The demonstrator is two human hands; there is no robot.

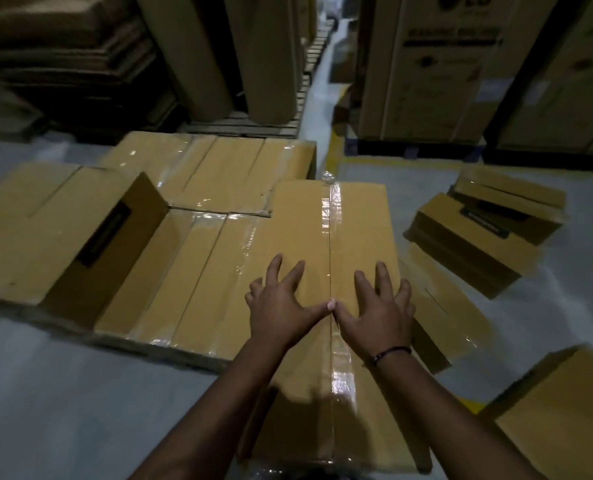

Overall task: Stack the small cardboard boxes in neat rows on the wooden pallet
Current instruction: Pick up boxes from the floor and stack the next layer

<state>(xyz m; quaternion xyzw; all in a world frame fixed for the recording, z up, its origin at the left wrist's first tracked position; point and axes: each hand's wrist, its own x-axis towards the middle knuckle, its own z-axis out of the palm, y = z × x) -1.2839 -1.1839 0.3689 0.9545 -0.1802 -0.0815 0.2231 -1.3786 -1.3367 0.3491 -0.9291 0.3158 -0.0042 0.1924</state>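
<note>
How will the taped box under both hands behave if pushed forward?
The taped box likely slides stiffly: its top lies flat under the left hand and right hand. The glossy tape may be slippery under palms.

Left hand (281,306) and right hand (378,313) spread flat, thumbs touching

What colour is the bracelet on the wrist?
Black. The thin bracelet shows best in the head view.

both forearms are bare to the frame's edge; the left hand (281,306) and right hand (378,313) are bare too. a thin dark cord bracelet (392,352) circles the right wrist; a small paler bead sits on it.
</note>
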